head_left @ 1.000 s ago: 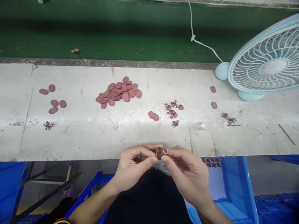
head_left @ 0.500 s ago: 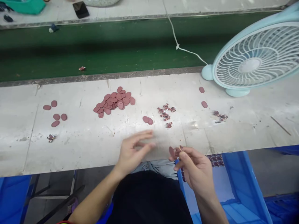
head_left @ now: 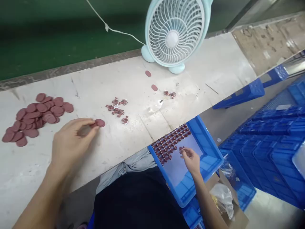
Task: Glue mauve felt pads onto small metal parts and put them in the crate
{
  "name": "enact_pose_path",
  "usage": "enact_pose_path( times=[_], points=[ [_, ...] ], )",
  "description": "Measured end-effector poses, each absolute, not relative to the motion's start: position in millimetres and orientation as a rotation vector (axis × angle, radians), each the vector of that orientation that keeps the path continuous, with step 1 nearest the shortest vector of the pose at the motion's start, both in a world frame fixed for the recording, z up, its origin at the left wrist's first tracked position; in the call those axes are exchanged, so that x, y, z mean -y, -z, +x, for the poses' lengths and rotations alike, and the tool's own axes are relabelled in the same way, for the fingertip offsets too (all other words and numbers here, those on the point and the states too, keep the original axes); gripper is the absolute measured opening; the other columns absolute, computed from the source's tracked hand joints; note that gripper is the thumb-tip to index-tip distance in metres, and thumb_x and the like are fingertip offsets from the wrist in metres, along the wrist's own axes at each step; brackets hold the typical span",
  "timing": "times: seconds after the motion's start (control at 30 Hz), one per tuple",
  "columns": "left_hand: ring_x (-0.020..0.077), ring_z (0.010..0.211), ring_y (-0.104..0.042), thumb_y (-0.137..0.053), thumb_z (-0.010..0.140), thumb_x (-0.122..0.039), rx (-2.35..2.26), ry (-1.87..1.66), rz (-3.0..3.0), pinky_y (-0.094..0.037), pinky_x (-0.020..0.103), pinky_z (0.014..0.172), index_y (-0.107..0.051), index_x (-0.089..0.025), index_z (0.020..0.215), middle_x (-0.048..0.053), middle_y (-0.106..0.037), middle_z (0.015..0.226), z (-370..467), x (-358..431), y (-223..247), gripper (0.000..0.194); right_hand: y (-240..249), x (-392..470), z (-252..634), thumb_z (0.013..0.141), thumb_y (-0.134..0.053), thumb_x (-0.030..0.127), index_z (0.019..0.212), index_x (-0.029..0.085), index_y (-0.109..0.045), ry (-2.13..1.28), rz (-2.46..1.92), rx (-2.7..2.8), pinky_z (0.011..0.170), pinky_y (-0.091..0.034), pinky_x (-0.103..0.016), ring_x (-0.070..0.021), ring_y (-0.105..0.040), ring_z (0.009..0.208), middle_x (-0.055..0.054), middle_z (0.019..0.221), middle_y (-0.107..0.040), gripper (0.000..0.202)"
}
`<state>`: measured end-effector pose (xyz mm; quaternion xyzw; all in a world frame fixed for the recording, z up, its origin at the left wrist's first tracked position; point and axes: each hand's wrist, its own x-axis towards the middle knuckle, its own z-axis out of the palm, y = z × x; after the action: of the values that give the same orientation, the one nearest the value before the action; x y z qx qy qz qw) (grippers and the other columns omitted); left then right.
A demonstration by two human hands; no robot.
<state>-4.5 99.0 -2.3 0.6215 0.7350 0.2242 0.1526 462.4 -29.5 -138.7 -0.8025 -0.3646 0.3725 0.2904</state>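
- Touching a flat, maroon oval disc (head_left: 101, 123) on the white tabletop (head_left: 121, 141): left hand (head_left: 68, 141), whether gripping I cannot tell.
- Pinching a small dark-red piece (head_left: 181, 148) over the blue plastic bin (head_left: 207, 138): right hand (head_left: 192, 160).

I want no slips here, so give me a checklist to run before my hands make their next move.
1. Right hand over the blue bin: ok.
2. Small part at the right fingertips: ok.
3. White liner showing beside the set rows: ok.
4. Left hand at the overlapping brown ovals: ok.
5. Left grip firmly closed on an oval: cannot tell.
6. Loose parts on the table gathered in one group: not ok; one cluster lies mid-table, others nearer the fan.
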Motion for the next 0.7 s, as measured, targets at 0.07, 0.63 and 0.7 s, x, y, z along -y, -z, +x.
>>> enact_pose_path(
  times=[0.07,0.63,0.7],
  points=[
    [0.0224,0.098,-0.071,-0.073,0.084,-0.039,-2.122,-0.736,1.616,-0.058,0.038,0.092,-0.076,-0.023,0.108,0.002,-0.075,0.115,-6.8,-97.5,1.6,0.029,162.9,44.4,472.9,0.097,-0.067,0.035,0.106,0.014,-0.067,-0.984,-2.255,1.029,0.077,-0.061,-0.036,-0.0174,-0.07,0.087,-0.005,0.101,-0.071,0.023],
    [0.0158,0.077,-0.071,-0.086,0.064,-0.014,-1.758,-1.359,0.918,-0.057,0.021,0.059,-0.081,-0.019,0.097,0.003,-0.075,0.089,7.6,-66.0,0.3,0.033,188.0,74.8,449.4,0.099,-0.064,0.037,0.122,0.018,-0.064,-1.048,-2.477,1.503,0.09,-0.058,-0.043,-0.0228,-0.067,0.105,-0.008,0.121,-0.066,0.03],
    [0.0165,0.078,-0.072,-0.086,0.065,-0.015,-1.732,-1.35,0.889,-0.058,0.023,0.062,-0.081,-0.019,0.098,0.004,-0.075,0.09,8.6,-64.1,-0.8,0.033,188.3,72.9,448.4,0.098,-0.064,0.037,0.122,0.018,-0.064,-1.049,-2.492,1.507,0.091,-0.058,-0.043,-0.0231,-0.067,0.106,-0.008,0.121,-0.066,0.03]
  ],
)
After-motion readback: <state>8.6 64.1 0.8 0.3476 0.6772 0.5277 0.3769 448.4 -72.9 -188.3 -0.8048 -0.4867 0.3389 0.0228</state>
